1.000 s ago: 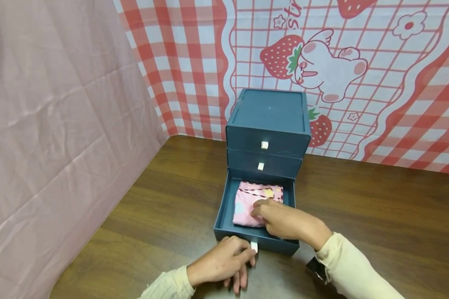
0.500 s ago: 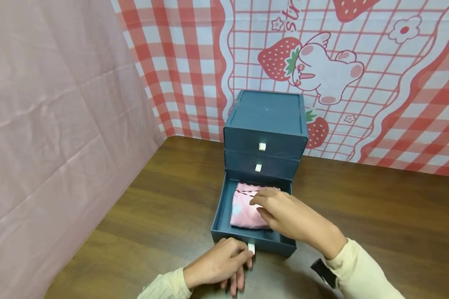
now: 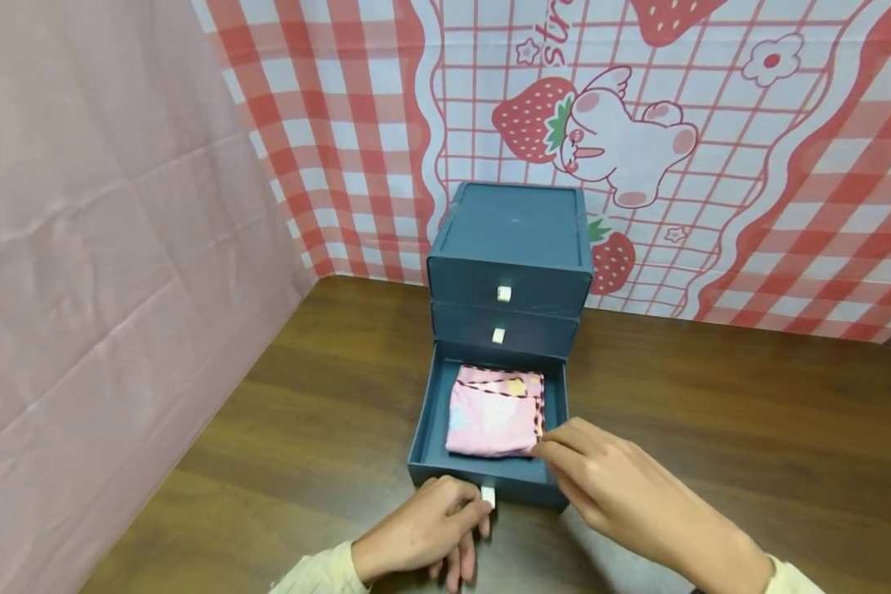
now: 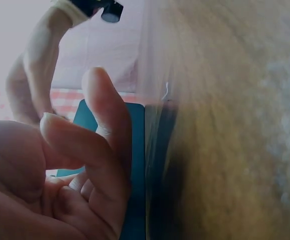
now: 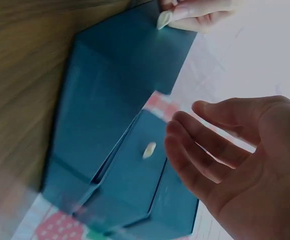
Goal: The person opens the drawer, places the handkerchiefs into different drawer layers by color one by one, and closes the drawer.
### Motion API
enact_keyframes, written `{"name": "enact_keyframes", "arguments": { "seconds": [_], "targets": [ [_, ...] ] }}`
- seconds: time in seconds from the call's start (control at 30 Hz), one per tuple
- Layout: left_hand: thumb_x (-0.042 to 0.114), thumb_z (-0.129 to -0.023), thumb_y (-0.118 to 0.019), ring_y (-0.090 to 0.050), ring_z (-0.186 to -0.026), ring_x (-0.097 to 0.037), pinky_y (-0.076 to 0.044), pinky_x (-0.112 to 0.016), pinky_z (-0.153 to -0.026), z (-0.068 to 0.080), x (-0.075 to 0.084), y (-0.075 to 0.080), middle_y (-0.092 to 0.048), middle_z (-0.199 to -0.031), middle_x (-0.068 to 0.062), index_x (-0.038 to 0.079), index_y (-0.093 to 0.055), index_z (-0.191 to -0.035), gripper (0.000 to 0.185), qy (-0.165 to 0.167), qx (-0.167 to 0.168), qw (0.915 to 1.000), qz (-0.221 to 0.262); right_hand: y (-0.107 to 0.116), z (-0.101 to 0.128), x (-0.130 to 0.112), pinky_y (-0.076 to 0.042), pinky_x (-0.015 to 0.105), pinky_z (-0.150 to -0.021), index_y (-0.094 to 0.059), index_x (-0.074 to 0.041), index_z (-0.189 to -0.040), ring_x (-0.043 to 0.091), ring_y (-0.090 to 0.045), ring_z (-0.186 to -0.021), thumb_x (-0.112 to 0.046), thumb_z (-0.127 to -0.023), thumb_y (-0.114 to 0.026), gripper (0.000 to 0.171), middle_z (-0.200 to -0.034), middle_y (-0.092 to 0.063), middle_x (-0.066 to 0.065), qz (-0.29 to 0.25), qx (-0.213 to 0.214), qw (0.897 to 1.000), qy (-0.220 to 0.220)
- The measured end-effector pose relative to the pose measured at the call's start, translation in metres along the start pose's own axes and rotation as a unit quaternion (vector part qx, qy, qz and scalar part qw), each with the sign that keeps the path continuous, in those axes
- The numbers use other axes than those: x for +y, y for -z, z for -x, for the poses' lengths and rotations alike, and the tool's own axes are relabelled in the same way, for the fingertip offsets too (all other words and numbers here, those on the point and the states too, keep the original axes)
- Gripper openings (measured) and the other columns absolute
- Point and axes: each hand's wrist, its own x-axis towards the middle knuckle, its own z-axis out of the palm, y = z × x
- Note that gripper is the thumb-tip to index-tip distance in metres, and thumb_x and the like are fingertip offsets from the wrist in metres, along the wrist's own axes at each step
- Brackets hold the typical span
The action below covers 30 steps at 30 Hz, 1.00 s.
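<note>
A dark blue desktop drawer unit stands against the patterned cloth, its bottom drawer pulled out. In that drawer lies a folded pink cloth with a dark-and-white edging. My left hand is at the drawer's front and pinches its white pull tab, as the right wrist view shows. My right hand hovers by the drawer's front right corner, its fingers loosely bent and holding nothing. In the left wrist view my left fingers hide most of the unit.
Two upper drawers are closed, each with a white tab, such as the top tab. The brown wooden table extends to both sides. A pink curtain borders the left, and a red-and-white strawberry cloth hangs behind.
My right hand has lifted off the folded cloth and moved right and toward me, uncovering it. My left hand stays at the pull tab. The head view has shifted slightly right.
</note>
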Motion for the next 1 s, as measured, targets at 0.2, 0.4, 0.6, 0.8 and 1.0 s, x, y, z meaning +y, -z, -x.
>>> {"name": "enact_keyframes", "arguments": {
  "seconds": [0.2, 0.4, 0.6, 0.8, 1.0],
  "targets": [
    [0.019, -0.105, -0.048, -0.057, -0.036, -0.011, -0.036, -0.021, -0.029, 0.002, -0.001, 0.001, -0.064, -0.052, -0.005, 0.002, -0.062, -0.085, 0.03, 0.01, 0.007, 0.9998, 0.016, 0.007, 0.039, 0.008, -0.057, 0.023, -0.072, -0.072, -0.013, -0.109, 0.004, -0.059, -0.09, -0.041, -0.106, -0.039, 0.043, -0.103, -0.063, -0.01, 0.015, 0.022, 0.999, -0.03],
    [0.021, -0.106, -0.047, -0.057, -0.037, -0.01, -0.036, -0.019, -0.03, 0.002, -0.001, -0.001, -0.065, -0.054, -0.006, 0.002, -0.062, -0.086, 0.031, 0.012, -0.001, 0.9997, 0.022, 0.006, 0.077, 0.018, -0.058, 0.03, -0.074, -0.07, -0.019, -0.116, 0.003, -0.055, -0.089, -0.023, -0.085, -0.078, 0.032, -0.106, -0.062, -0.014, -0.001, -0.103, 0.987, -0.126],
    [0.019, -0.105, -0.047, -0.057, -0.038, -0.009, -0.035, -0.019, -0.03, 0.0, 0.0, -0.002, -0.065, -0.053, -0.005, 0.002, -0.062, -0.085, 0.03, 0.008, 0.002, 0.9998, 0.019, -0.004, 0.102, 0.024, -0.058, 0.031, -0.072, -0.069, -0.018, -0.115, 0.004, -0.054, -0.088, -0.022, -0.086, -0.077, 0.03, -0.106, -0.062, -0.013, 0.006, -0.118, 0.981, -0.153],
    [0.018, -0.106, -0.046, -0.056, -0.037, -0.01, -0.035, -0.019, -0.029, -0.003, 0.003, -0.001, -0.065, -0.053, -0.005, 0.0, -0.061, -0.086, 0.03, -0.001, 0.011, 0.9996, 0.025, -0.013, 0.102, 0.017, -0.058, 0.03, -0.072, -0.067, -0.017, -0.122, 0.003, -0.054, -0.088, -0.025, -0.09, -0.073, 0.033, -0.108, -0.062, -0.011, -0.019, -0.147, 0.978, -0.146],
    [0.021, -0.106, -0.048, -0.057, -0.038, -0.012, -0.036, -0.019, -0.031, -0.005, 0.003, 0.0, -0.064, -0.054, -0.006, -0.002, -0.061, -0.09, 0.03, -0.002, 0.019, 0.9988, 0.045, -0.014, 0.09, 0.012, -0.058, 0.032, -0.078, -0.06, -0.02, -0.136, 0.003, -0.054, -0.094, -0.027, -0.097, -0.066, 0.04, -0.117, -0.061, -0.011, -0.079, -0.191, 0.968, -0.145]
  ]
}}
